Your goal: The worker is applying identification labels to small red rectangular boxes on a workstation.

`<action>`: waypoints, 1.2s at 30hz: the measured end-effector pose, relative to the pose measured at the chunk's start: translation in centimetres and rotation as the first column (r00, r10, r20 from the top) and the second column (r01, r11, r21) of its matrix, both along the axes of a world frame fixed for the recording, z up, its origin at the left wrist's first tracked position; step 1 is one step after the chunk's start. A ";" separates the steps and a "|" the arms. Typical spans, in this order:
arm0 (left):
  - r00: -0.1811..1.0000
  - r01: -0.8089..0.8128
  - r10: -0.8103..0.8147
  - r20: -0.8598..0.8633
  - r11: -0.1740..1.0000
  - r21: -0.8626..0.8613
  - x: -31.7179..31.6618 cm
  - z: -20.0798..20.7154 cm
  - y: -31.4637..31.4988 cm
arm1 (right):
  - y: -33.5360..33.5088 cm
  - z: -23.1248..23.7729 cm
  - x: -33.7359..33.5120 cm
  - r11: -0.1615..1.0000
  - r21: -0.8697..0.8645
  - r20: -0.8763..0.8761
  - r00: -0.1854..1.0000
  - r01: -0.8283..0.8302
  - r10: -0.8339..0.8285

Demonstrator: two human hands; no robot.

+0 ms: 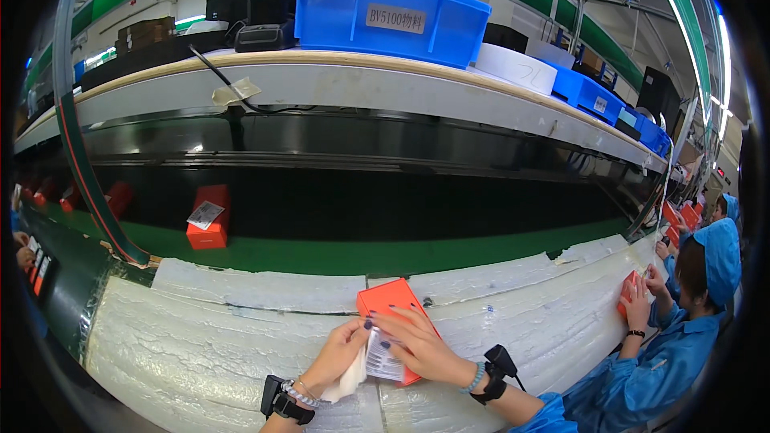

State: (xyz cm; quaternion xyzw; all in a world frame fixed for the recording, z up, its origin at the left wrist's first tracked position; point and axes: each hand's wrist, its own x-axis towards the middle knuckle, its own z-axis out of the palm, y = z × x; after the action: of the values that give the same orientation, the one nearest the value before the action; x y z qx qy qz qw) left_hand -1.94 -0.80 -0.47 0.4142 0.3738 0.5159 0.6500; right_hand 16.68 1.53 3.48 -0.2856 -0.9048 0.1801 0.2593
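An orange-red carton point(393, 295) lies on the padded worktop in front of me, with a white printed sheet point(385, 359) against its near part. My left hand point(341, 351) is closed at the carton's left edge, around a crumpled white cloth-like piece point(350, 378) that hangs below its fingers. Stretched out across the top of the carton and the sheet, my right hand point(425, 350) lies with its fingers apart. My fingers partly cover the sheet, so I cannot tell whether it is stuck down.
Beyond the worktop point(224, 345) runs a green conveyor belt point(321, 255) carrying a red carton point(210, 220) with a white label. A shelf above holds a blue bin point(393, 20) and a handheld radio point(269, 0). At right, a co-worker in blue point(682, 353) handles another red carton point(629, 292).
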 end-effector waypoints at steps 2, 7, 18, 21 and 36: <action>0.998 0.000 0.002 0.056 0.999 -0.044 -0.3 0.2 0.0 | 0.3 0.1 -1.4 1.000 0.005 -0.086 0.996 -0.013 0.013; 0.991 -0.023 0.037 0.130 0.993 -0.114 -0.7 2.2 -0.7 | 0.5 0.2 -2.7 0.999 -0.050 -0.197 0.980 -0.009 -0.001; 0.894 -0.295 0.321 0.312 0.947 -0.128 -1.4 2.9 -0.3 | 3.1 1.9 4.5 0.778 -0.442 -0.734 0.679 -0.447 -0.027; 0.924 -0.382 0.381 0.034 0.924 0.035 -1.2 1.5 0.5 | 3.1 2.6 5.5 0.763 -0.516 -0.709 0.694 -0.389 -0.126; 0.778 0.109 0.100 -0.621 0.951 0.290 0.5 1.3 -0.7 | 1.9 2.1 2.3 0.877 -0.480 -0.100 0.994 -0.003 -0.051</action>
State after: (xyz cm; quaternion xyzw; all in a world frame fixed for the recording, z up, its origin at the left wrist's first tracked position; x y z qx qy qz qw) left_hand -1.45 -1.46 0.79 0.6601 0.4822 0.3986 0.4158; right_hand 19.01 3.40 5.61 -0.3416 -0.8129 0.4106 0.2322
